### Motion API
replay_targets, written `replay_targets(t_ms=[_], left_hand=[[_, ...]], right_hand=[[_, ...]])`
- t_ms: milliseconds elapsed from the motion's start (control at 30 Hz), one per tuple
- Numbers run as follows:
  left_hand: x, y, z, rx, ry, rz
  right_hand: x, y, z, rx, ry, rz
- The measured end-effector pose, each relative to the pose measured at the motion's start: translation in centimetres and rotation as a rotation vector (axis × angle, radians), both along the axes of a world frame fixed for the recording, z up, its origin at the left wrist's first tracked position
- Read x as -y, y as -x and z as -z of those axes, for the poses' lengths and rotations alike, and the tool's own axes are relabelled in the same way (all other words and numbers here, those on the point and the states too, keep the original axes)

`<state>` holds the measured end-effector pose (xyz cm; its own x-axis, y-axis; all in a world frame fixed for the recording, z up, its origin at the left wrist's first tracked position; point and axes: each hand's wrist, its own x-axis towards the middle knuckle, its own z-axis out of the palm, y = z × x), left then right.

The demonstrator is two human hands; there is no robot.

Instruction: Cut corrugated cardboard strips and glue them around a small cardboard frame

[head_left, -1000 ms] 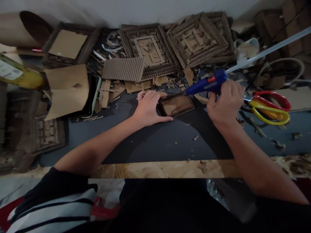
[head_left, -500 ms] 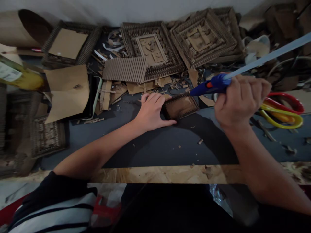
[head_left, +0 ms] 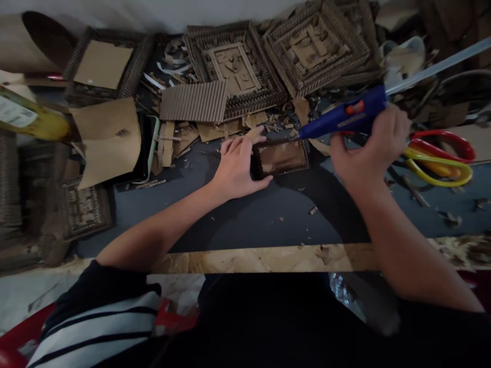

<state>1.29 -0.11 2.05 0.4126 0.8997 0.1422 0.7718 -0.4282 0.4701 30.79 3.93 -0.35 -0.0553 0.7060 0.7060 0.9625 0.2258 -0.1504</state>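
- Gripping smooth, tapered blue plastic glue gun [head_left: 347,116] in right hand [head_left: 369,153].
- Spanning, with spread left hand [head_left: 238,167], left end of small ridge-rimmed cardboard rectangle [head_left: 284,157]; cannot tell if gripping.

I can read no words, brands or numbers anywhere here. The white label [head_left: 14,113] on the yellow bottle [head_left: 48,123] carries dark print too blurred for me to make out, and the pale marking [head_left: 352,121] along my blue glue gun [head_left: 366,106] is just as illegible.
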Motion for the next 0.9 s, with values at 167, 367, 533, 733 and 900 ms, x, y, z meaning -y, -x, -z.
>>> replay_targets(t_ms=[167,367,533,733,900], left_hand=[[0.5,-0.1,-0.4,0.040,-0.077,-0.055],[-0.1,-0.2,-0.5,-0.003,-0.069,-0.066],[-0.4,-0.1,-1.0,-0.056,0.023,-0.095],[0.1,0.1,-1.8,-0.094,0.053,-0.107],[-0.1,0.0,-1.2,-0.060,0.039,-0.123]], right_hand=[[0.0,1.0,0.9,-0.094,0.079,-0.060],[-1.3,-0.5,2.1,-0.214,0.071,-0.052],[-1.4,-0.3,2.3,-0.165,0.089,-0.113],[-0.5,-0.3,1.5,-0.117,0.157,-0.118],[0.0,-0.4,0.9,-0.028,0.141,-0.207]])
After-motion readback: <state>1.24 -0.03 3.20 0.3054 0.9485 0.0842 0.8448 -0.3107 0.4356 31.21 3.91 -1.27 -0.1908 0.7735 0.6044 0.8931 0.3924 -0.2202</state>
